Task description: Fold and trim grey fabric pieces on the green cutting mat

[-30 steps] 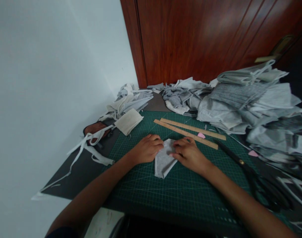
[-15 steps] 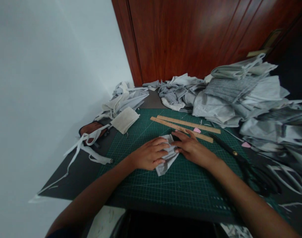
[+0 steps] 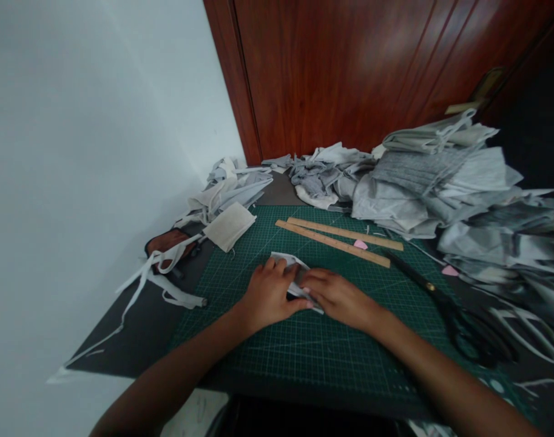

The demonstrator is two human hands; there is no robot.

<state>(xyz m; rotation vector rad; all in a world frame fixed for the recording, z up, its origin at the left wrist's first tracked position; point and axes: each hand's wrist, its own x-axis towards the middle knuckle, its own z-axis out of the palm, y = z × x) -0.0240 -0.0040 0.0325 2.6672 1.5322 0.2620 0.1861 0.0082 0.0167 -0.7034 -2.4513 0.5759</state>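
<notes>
Held folded grey cloth (image 3: 297, 287) at gridded green mat (image 3: 304, 355), between left hand (image 3: 268, 295) and right hand (image 3: 343, 297) — each with grip closed narrowly on it. Saw two wooden rulers (image 3: 334, 243) just beyond, with pink scrap (image 3: 361, 244) between. Noted black scissors (image 3: 431, 288) to the right — heaped grey fabric (image 3: 422, 182) farther back on dark tabletop (image 3: 138, 334).

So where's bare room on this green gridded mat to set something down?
The green gridded mat is bare between your forearms, nearer you than the left hand, right hand and their pale grey fabric; a smaller patch lies between the cream folded cloth and two thin wooden rulers. Right is crowded: black scissors, then heaped grey fabric.
</notes>
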